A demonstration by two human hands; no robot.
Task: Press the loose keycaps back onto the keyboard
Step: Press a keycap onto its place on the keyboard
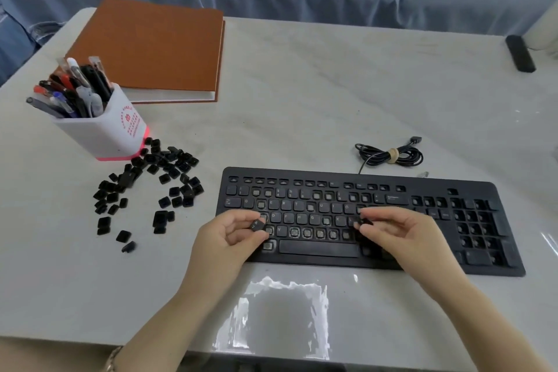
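Black keyboard (332, 262) is sitting roughly half filled, loose keycaps (151, 187) lying heaped at centre left, left hand (229, 237) and right hand (401, 234) fingers each pinching one.

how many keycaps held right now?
2. First keycap pinched in the left hand, second keycap in the right hand, both over the keyboard. Palms may hide more.

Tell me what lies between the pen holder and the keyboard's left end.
The head view shows the pile of loose keycaps scattered on the table between the pen holder and the keyboard; nearest the keyboard, a strip of table is bare.
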